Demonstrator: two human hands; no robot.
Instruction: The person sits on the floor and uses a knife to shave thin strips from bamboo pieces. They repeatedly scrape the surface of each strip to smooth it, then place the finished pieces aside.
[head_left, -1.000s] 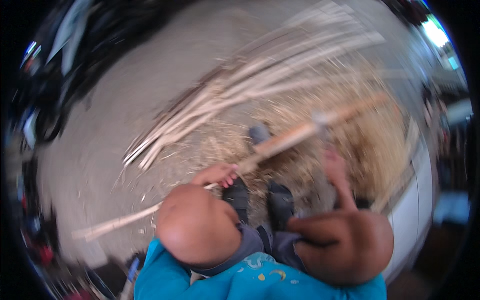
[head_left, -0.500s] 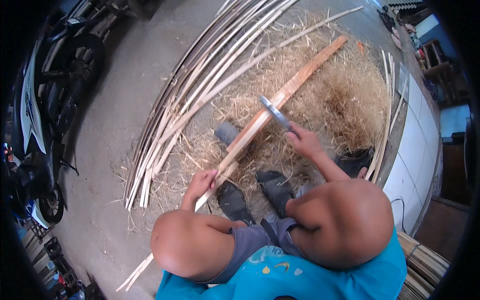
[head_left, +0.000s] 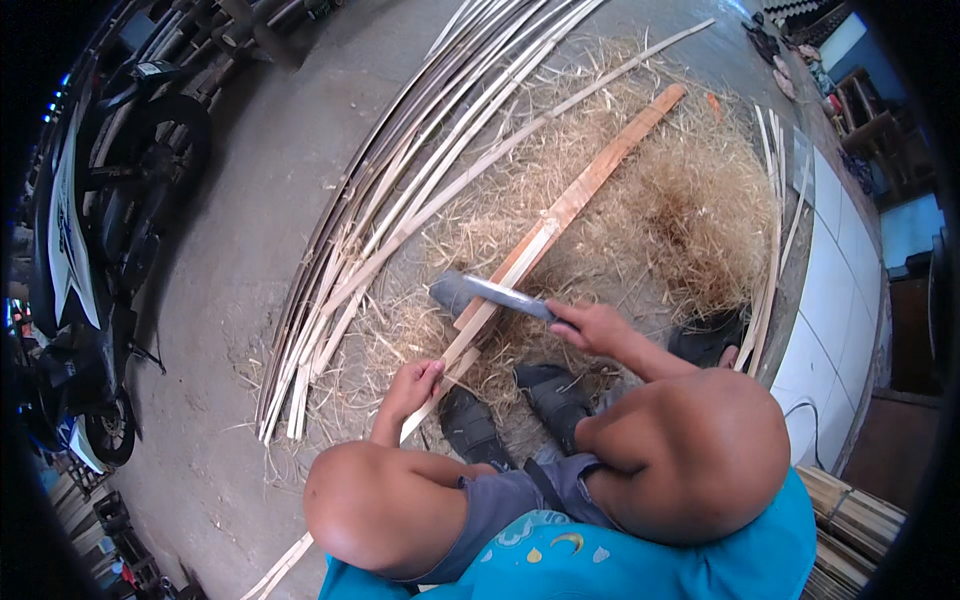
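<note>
My left hand (head_left: 411, 389) is closed around a pale wooden strip (head_left: 462, 344), probably split bamboo, near its lower end. The strip runs up and away to the right, lying along a reddish-brown board (head_left: 610, 162). My right hand (head_left: 592, 328) grips the handle of a long knife (head_left: 500, 297). Its broad grey blade lies across the strip, close to the near end of the board. A grey cylinder (head_left: 452, 291) sits under that end, partly covered by the blade and board.
Curly shavings (head_left: 700, 200) are heaped around the board. Long pale strips (head_left: 385, 190) lie in a curved bundle to the left, with more strips (head_left: 771, 230) at right beside white tiles (head_left: 835, 270). A motorcycle (head_left: 110, 230) stands far left. Bundled slats (head_left: 850, 520) are at lower right.
The knife has slid along the strip toward me, from the middle of the board to its near end. My right hand has come nearer with it; my left hand keeps its hold.
</note>
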